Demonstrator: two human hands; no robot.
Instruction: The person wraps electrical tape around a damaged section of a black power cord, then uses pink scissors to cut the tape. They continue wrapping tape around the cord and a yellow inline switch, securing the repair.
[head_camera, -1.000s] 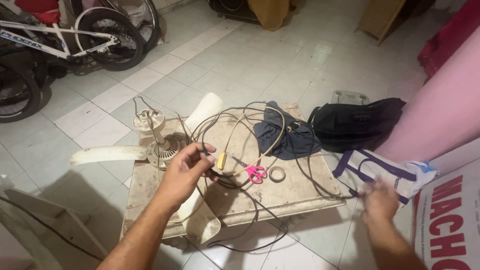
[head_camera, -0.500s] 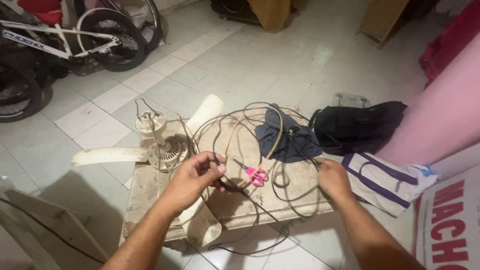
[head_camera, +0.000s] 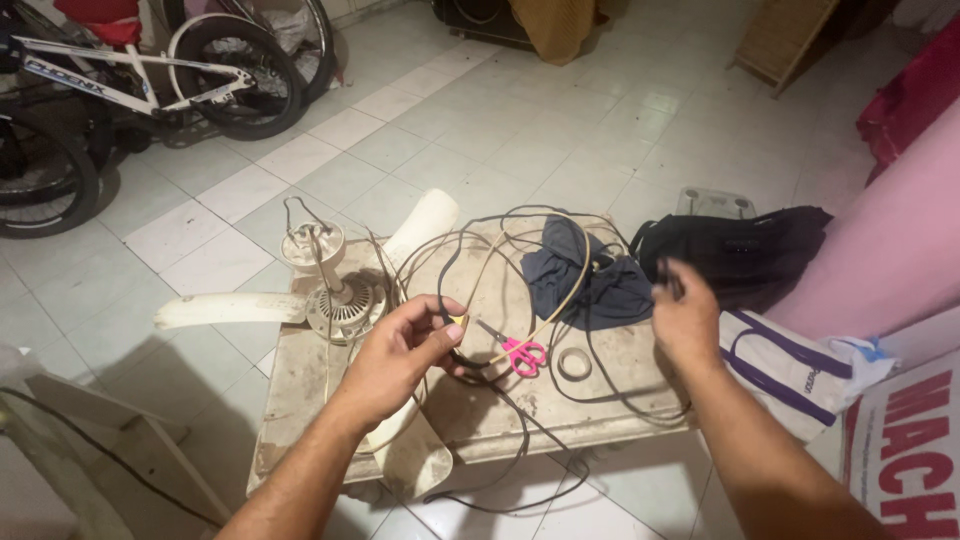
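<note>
My left hand (head_camera: 400, 355) pinches a dark cable (head_camera: 500, 400) with a small yellow piece at its end, above a low dirty board (head_camera: 470, 410). A cream ceiling fan (head_camera: 335, 300) with long blades lies on the board just left of that hand. Loops of black and beige wire (head_camera: 560, 300) spread across the board. My right hand (head_camera: 685, 315) hovers over the board's right side, its fingers closed on a black wire loop. Pink-handled scissors (head_camera: 520, 352) and a tape roll (head_camera: 574, 362) lie between my hands. A dark blue cloth (head_camera: 580, 280) sits behind them.
A black bag (head_camera: 750, 250) lies on the tiled floor right of the board, with a white-and-purple bag (head_camera: 800, 365) and a cardboard box (head_camera: 905, 450) nearer me. Bicycles (head_camera: 130, 90) stand at the far left. A pink fabric (head_camera: 900, 240) hangs at the right.
My right hand has moved from the white-and-purple bag over to the board and up onto the wire loop. My left hand has stayed put on the cable.
</note>
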